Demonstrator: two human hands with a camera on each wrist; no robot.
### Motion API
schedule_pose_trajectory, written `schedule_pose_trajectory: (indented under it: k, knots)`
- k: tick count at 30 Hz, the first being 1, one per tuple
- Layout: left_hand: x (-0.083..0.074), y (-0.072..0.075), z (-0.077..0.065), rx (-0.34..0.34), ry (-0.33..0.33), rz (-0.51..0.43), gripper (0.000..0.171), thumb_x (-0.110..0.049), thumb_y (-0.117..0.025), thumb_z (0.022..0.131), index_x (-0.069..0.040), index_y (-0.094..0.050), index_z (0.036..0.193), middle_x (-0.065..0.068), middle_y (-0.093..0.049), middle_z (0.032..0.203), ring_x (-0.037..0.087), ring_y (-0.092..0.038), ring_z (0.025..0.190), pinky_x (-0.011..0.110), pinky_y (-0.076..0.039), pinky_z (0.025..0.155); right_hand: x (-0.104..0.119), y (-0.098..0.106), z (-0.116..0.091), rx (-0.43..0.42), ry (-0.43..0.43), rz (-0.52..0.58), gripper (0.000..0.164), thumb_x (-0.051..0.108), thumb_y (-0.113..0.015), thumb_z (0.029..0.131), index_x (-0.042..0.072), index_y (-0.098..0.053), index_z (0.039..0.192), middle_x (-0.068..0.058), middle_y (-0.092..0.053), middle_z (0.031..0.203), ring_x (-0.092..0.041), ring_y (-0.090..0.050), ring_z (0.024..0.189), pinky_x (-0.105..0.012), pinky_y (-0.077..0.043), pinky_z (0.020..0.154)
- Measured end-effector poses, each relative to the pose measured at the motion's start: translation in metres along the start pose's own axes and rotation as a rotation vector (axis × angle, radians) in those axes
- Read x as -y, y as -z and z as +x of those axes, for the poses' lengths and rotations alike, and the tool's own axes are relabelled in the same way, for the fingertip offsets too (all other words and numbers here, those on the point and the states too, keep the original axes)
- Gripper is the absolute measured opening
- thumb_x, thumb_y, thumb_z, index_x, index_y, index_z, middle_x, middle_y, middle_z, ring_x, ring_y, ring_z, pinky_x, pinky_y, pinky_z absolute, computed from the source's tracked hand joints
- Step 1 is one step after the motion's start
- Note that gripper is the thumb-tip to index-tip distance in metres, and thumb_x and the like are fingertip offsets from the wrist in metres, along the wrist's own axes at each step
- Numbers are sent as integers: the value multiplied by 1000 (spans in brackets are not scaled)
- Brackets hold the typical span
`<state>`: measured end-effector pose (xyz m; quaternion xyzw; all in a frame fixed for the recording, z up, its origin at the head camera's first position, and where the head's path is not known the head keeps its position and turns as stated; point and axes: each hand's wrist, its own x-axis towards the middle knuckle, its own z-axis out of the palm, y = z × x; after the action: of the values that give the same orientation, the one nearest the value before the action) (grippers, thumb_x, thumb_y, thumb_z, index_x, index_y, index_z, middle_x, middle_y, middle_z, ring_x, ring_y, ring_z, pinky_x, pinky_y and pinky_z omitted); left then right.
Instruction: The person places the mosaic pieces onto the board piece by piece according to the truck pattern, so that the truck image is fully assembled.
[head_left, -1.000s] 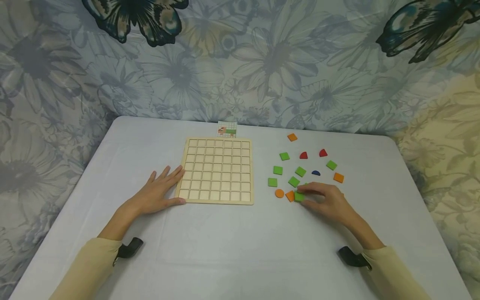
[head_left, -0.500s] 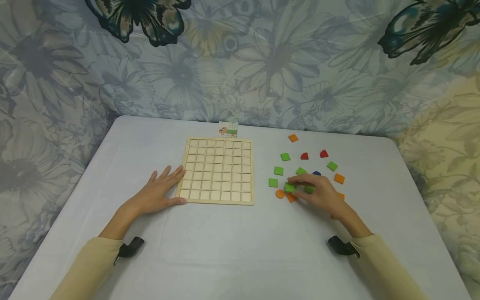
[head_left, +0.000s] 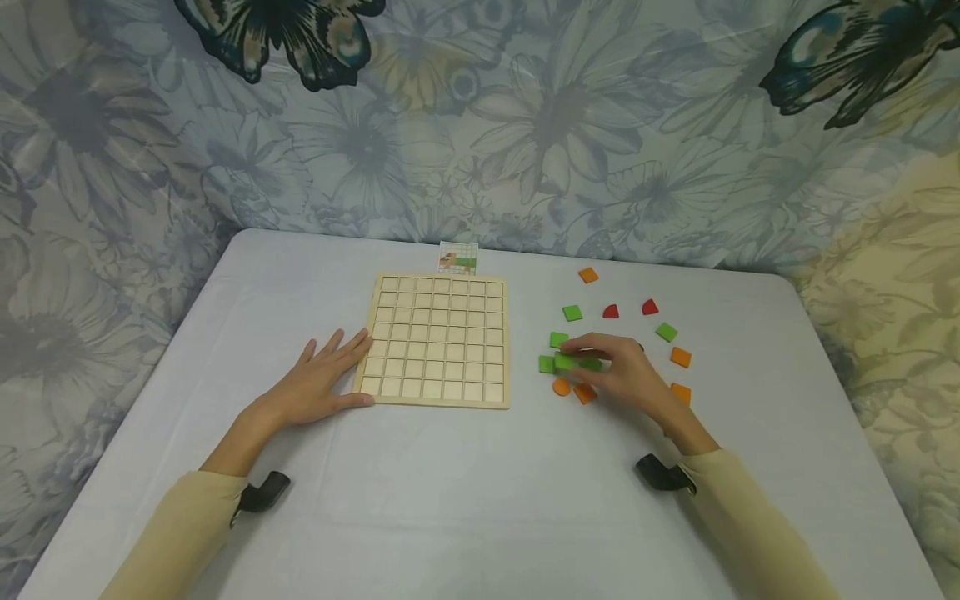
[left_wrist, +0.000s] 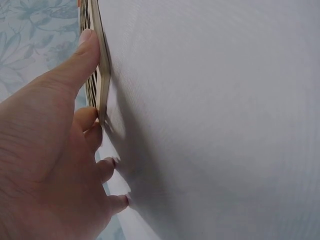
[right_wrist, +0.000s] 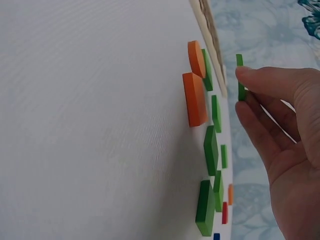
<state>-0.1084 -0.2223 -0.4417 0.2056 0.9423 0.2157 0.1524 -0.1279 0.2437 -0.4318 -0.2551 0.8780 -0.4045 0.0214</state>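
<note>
The left hand (head_left: 311,390) rests with spread fingers along the left edge of a pale wooden grid board (head_left: 442,340). Its thumb touches the board's near left corner, as the left wrist view also shows. Between thumb and fingers the right hand (head_left: 626,373) pinches a green square tile (right_wrist: 241,94), held above the table in the right wrist view. Below and around this hand lie loose tiles: an orange round tile (head_left: 562,387), an orange square tile (head_left: 586,393) and several green squares. The hand partly covers some of them, and the blue piece is hidden in the head view.
Behind the board lies a small printed pattern card (head_left: 458,257). Two red quarter-round tiles (head_left: 611,312) and more orange and green squares are scattered to the right on the white tablecloth (head_left: 450,500). A floral curtain (head_left: 525,125) hangs behind the table.
The right hand has moved left and slightly away from the body, carrying the green tile from the right of the orange square to above the green squares. The left hand has stayed put.
</note>
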Motion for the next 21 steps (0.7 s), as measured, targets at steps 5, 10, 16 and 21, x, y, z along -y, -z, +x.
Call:
schedule_pose_trajectory:
  k: [5,10,16,21]
  knots:
    - [-1,0,0,-1,5,-5,95,-57,-66,87,-10,-22,157,7,-14,164,41,-2,149,63,4,115,-1,-5,6,3,11,44,38,-1,-80,78,3,-70,115,-10,-71,111,-25,-68,100,-42,-55,87]
    - [-2,0,0,2,1,-15,95,-58,-65,87,-10,-21,157,7,-14,164,40,-2,149,62,5,115,-2,-9,7,7,-6,17,35,6,-81,80,6,-72,114,-6,-72,110,-21,-67,102,-37,-55,88]
    - [0,0,1,-1,0,-11,96,-59,-65,87,-9,-22,157,7,-14,164,40,-2,149,63,4,115,-3,-11,6,3,-11,11,35,7,-80,81,7,-72,115,-6,-72,111,-22,-67,103,-39,-54,90]
    - [1,-2,1,-9,-3,-12,96,-59,-65,86,-9,-22,157,7,-14,164,40,-2,149,63,4,115,6,-11,11,6,-19,42,35,-1,-79,80,0,-70,115,-13,-71,113,-28,-68,103,-43,-54,89]
